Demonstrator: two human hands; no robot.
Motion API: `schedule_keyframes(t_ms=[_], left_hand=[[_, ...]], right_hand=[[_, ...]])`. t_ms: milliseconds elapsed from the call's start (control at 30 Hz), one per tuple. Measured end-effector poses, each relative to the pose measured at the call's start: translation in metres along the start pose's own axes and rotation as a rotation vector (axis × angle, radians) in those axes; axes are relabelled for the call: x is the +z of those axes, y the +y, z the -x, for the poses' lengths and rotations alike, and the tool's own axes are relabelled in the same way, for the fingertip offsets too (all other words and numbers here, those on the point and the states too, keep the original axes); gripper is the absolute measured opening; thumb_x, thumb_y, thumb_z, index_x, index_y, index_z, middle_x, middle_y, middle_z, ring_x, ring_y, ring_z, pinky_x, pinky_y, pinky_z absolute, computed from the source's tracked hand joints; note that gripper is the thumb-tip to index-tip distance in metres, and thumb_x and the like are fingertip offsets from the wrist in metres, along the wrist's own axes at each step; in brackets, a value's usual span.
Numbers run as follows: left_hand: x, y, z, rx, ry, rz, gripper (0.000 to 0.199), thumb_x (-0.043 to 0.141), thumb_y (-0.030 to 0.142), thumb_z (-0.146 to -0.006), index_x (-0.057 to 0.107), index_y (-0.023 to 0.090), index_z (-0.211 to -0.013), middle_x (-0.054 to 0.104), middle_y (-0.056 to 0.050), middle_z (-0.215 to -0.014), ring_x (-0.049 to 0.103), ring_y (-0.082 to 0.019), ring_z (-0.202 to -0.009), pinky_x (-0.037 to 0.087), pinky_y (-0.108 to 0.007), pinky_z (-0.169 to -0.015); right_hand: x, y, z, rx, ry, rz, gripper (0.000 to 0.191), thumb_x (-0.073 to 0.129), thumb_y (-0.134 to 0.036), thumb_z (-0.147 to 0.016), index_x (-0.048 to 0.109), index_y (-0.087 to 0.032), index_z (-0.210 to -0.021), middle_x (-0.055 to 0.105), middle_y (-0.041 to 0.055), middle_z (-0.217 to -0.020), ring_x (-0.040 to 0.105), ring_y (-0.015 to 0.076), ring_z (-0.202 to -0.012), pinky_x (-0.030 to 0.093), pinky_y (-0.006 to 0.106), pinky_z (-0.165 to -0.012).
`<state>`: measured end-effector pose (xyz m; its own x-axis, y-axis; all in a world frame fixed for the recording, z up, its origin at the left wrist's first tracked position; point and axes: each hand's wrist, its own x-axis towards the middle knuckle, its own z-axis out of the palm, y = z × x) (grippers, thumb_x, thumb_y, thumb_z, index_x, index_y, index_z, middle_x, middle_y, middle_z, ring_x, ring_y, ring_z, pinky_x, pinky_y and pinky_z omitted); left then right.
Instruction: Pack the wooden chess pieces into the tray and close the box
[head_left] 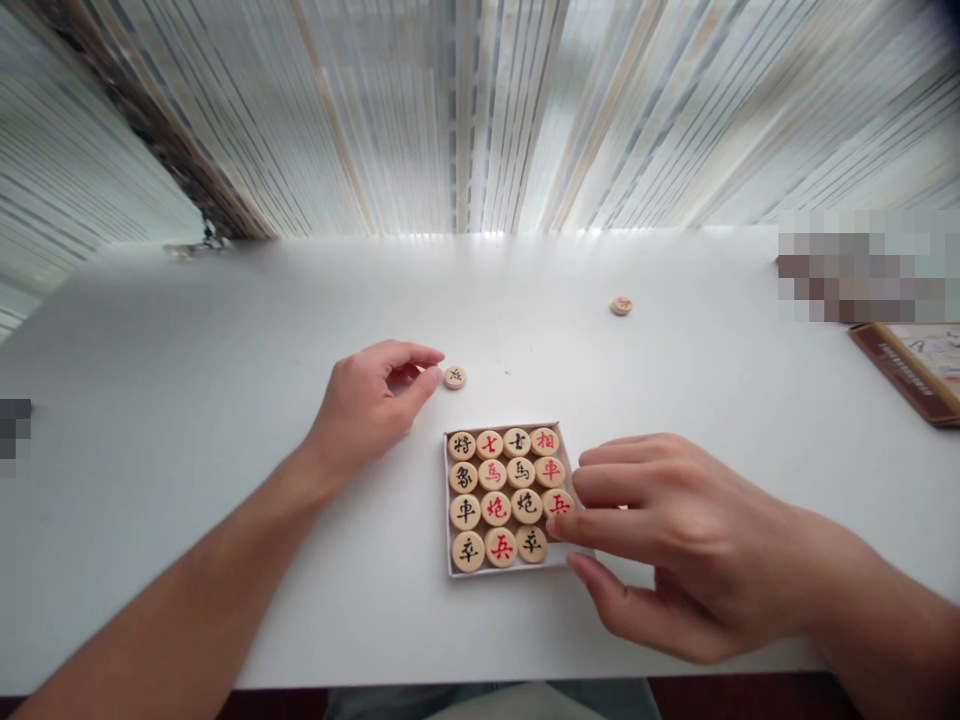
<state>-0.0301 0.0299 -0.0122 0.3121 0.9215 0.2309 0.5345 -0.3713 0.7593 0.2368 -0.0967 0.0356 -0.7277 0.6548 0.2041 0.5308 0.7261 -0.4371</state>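
One box (480, 574) lies between both hands (375, 400) (697, 550).

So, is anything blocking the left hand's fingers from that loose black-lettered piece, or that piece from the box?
Nothing visible. The left hand has its fingers beside the loose black-lettered piece; only white tabletop shows between piece and box. The right hand is at the box's right side.

Soft daylight through blurred curtains (510, 120)
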Motion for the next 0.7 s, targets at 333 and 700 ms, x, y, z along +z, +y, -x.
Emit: schedule_keyframes(t_ms=[333,700], left_hand=[[0.006,0.003,-0.006,0.125,-0.182,-0.222,0.029,0.073,0.040,-0.097,0.084,0.024,-0.119,0.073,-0.011,-0.123,0.068,-0.025,-0.095,0.054,-0.034,-0.076],[0.006,0.003,-0.004,0.017,0.038,0.050,0.018,0.083,0.034,-0.091,0.079,0.023,-0.105,0.079,-0.004,-0.092,0.069,-0.020,-0.080,0.056,-0.033,-0.076]], right_hand=[[0.005,0.021,-0.003,-0.008,0.199,-0.001,0.025,0.060,-0.014,-0.097,0.067,-0.020,-0.074,0.050,-0.0019,-0.061,0.037,0.0146,-0.054,0.030,0.034,-0.054],[0.006,0.021,-0.004,-0.017,0.195,-0.007,0.026,0.057,-0.017,-0.099,0.064,-0.022,-0.075,0.050,-0.0027,-0.060,0.039,0.0142,-0.054,0.032,0.033,-0.054]])
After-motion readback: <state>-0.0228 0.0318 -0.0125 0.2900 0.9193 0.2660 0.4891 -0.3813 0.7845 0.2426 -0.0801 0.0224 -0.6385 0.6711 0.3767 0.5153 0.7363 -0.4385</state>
